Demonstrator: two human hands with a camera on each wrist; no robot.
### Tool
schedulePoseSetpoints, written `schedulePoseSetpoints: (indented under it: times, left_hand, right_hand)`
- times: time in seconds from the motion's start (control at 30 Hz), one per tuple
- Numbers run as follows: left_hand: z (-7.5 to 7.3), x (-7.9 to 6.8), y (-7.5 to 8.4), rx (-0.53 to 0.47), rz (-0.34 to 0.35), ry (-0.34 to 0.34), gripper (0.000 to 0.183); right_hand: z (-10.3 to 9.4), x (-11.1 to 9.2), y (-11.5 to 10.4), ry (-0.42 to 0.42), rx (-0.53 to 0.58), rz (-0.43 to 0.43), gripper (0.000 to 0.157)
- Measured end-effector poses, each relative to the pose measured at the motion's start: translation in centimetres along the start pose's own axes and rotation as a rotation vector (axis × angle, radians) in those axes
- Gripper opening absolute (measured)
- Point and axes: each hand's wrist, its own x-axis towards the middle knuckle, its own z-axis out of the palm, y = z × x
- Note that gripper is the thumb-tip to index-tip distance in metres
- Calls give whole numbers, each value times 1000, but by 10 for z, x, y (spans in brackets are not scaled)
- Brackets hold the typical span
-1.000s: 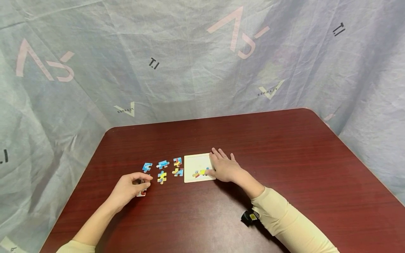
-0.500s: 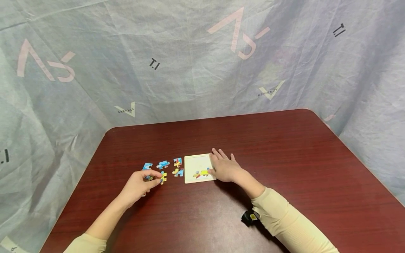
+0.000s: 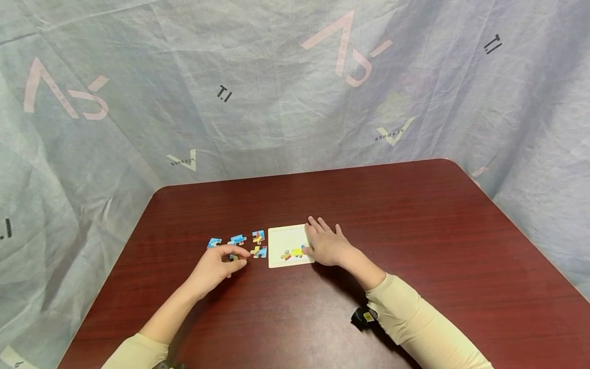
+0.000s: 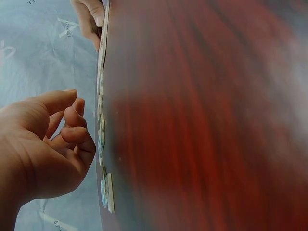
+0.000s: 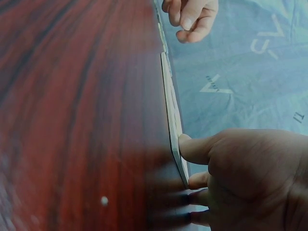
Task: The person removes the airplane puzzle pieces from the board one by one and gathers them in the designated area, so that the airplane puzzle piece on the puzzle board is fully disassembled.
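Note:
My left hand (image 3: pixel 215 269) hovers low over the loose jigsaw pieces, thumb and index finger apart and the other fingers loosely curled. Nothing shows between its fingertips in the left wrist view, where a row of pieces (image 4: pixel 101 137) lies just beyond the hand. A blue-and-yellow jigsaw piece (image 3: pixel 260 252) is right by the index fingertip. My right hand (image 3: pixel 328 246) rests with straight, spread fingers on the right side of a pale puzzle tray (image 3: pixel 282 236); its thumb (image 5: pixel 193 150) lies on the tray's face. Joined pieces (image 3: pixel 293 252) with a yellow figure sit along the tray's lower part.
Further loose pieces lie left of the tray: a blue-and-red one (image 3: pixel 258 236), a blue one (image 3: pixel 237 240) and another blue one (image 3: pixel 214 243). Others are partly hidden under the left hand. A black strap-like item (image 3: pixel 361 318) is by the right sleeve. Grey cloth (image 3: pixel 258 128) hangs behind the dark red table (image 3: pixel 369 205).
My left hand has moved rightward and slightly away over the pieces, from the leftmost ones toward those near the tray. My right hand and the tray have stayed in place.

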Motion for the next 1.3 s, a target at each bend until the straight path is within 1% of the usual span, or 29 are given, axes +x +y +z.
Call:
schedulePoseSetpoints:
  times: [0.1,0.33,0.53,0.6,0.77,0.97,1.1,1.3]
  left_hand:
    - [3,1,1,-5,2,-4,17]
    - [11,5,8,16,-5,-9,18]
    - [17,8,12,-2,41,-36,18]
    - [19,9,13,-12,47,-42,18]
    - [25,12,18,-12,47,-45,19]
    - [31,16,20,15,42,-49,19]
    - [34,18,21,8,35,-56,19]
    - [39,21,23,-1,50,-65,19]
  right_hand:
    - [0,0,0,-4,-1,1,73]
    - [1,1,1,-2,-1,1,73]
    - [1,1,2,-3,0,-2,73]
    - [1,1,2,-4,-3,0,73]
    - [2,1,2,-1,-1,2,74]
    - [2,1,2,-4,2,-2,73]
    - [2,1,2,-4,6,-4,73]
    - [2,1,2,1,6,-5,73]
